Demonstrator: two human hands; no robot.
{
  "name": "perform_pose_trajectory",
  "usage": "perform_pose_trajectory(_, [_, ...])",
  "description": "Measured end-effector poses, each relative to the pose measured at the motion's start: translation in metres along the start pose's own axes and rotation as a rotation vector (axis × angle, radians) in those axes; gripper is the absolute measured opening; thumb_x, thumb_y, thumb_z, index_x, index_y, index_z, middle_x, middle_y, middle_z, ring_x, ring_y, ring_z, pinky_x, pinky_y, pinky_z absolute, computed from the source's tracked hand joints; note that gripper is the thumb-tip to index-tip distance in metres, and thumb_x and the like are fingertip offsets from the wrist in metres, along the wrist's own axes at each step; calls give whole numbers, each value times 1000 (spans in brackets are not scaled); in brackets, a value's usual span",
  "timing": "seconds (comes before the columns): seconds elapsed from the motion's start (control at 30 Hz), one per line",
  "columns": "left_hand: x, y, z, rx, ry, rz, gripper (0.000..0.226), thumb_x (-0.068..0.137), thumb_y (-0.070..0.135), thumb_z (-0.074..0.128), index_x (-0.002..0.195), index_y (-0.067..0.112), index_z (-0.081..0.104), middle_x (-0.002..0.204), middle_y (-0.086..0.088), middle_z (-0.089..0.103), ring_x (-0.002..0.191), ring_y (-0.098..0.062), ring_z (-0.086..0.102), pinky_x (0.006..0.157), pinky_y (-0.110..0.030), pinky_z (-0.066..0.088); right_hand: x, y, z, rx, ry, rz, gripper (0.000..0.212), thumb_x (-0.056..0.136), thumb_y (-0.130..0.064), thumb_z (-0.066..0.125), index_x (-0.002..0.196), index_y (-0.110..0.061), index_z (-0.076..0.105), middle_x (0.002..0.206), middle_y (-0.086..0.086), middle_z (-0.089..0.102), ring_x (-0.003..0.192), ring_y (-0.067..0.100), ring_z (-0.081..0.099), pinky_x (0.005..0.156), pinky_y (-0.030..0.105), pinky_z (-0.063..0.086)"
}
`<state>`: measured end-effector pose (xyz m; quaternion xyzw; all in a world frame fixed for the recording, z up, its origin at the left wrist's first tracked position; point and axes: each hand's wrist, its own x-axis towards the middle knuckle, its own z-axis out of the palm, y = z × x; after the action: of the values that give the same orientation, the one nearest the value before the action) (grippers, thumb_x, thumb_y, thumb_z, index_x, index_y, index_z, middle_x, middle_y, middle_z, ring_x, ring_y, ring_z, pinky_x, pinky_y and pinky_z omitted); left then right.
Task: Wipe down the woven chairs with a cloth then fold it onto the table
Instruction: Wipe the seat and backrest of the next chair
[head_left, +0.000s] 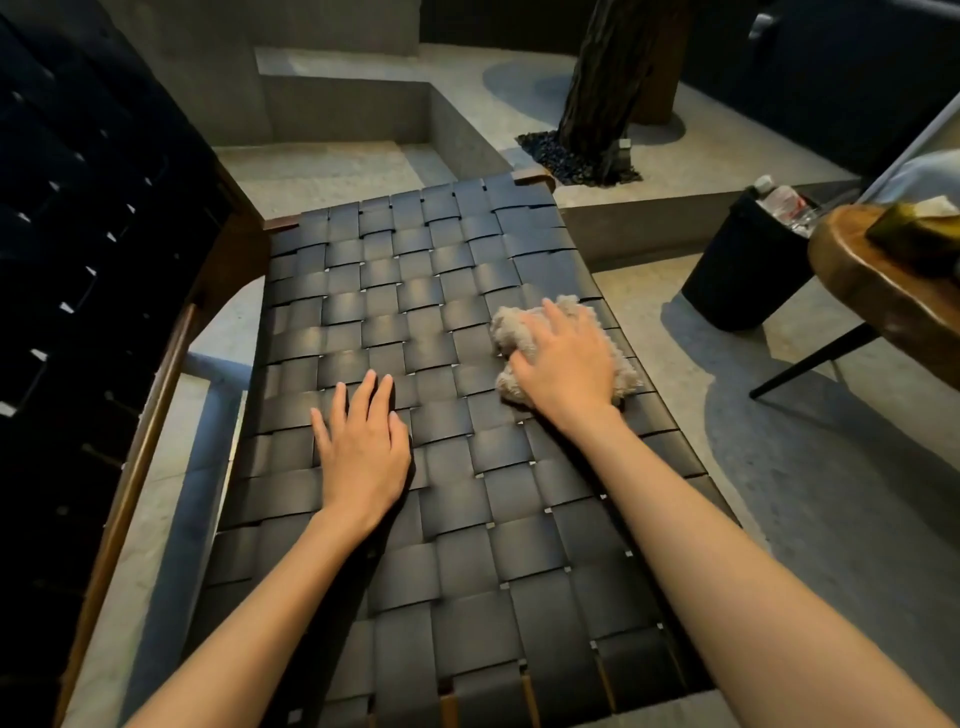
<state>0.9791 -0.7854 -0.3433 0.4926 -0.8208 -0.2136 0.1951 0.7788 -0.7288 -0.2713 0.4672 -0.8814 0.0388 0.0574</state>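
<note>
One woven seat (415, 291) seems mid-wipe: right hand (563, 364) presses the cloth (506, 325), fingers (553, 317) spread; left hand (363, 452) lies flat; folding on the table (852, 275) remains.

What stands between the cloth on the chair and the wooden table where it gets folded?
Nothing visible blocks it. The right hand presses the cloth near the right edge of the seat; only bare floor separates it from the table. A black bin stands beside the table, and a greenish object occupies part of its top.
</note>
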Motion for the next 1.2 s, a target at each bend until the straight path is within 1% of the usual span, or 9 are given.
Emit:
perform_pose_trajectory(0.13, [6,-3,-1,13,3,13,48,99,28,31,147,25,29,155,1,23,143,-25,9,117,-47,3,6,27,-7,26,16,151,54,93,-47,41,144,-30,36,156,0,25,143,34,15,114,44,17])
perform_pose_trajectory(0.4, [55,0,8,22,-82,56,49,101,37,25,149,33,19,159,3,8,146,-21,-3,115,-47,-7,59,20,6,53,40,126,53,93,-45,43,144,-34,35,156,0,24,142,38,16,113,47,18])
perform_pose_trajectory(0.6, [73,-17,7,37,-41,61,50,99,42,29,148,36,22,159,-2,12,146,-22,1,117,-43,-4,97,5,13,58,59,114,53,93,-43,43,144,-32,37,155,0,28,143,36,16,116,45,15])
perform_pose_trajectory(0.67, [74,-24,5,33,-21,59,50,99,42,28,148,35,22,158,0,13,146,-19,1,117,-43,-6,97,-12,19,66,49,64,54,93,-42,45,144,-30,36,155,0,28,144,35,15,116,46,14])
perform_pose_trajectory(0.8, [77,-33,6,76,11,-6,50,100,42,26,149,35,17,159,2,9,146,-15,-1,114,-45,-11,92,-81,41,102,-48,-181,57,93,-44,46,146,-32,31,157,-1,23,146,31,8,118,45,10])
perform_pose_trajectory(0.87, [77,-34,8,82,16,-15,52,100,41,26,149,32,16,159,2,7,146,-15,-2,114,-44,-11,90,-112,49,137,-90,-250,57,94,-44,45,147,-33,29,158,-2,20,146,31,5,118,45,8])
perform_pose_trajectory(1.0, [78,-34,10,100,11,-20,53,99,42,25,150,30,14,159,3,5,146,-15,-3,113,-44,-12,92,-117,50,108,-97,-311,57,92,-46,46,146,-33,34,158,-2,22,146,31,8,118,44,12])
perform_pose_trajectory(1.07, [79,-32,10,107,4,-42,53,99,43,23,150,32,12,159,3,3,146,-15,-4,113,-45,-12,94,-95,44,58,-63,-288,57,91,-47,47,144,-30,36,157,-2,24,146,28,11,118,43,14])
perform_pose_trajectory(1.2, [90,-23,11,122,0,-50,52,99,41,20,150,34,10,160,3,0,146,-16,-8,112,-51,-13,103,-30,26,-26,42,-55,58,91,-45,48,143,-23,38,155,2,27,142,31,20,116,43,18])
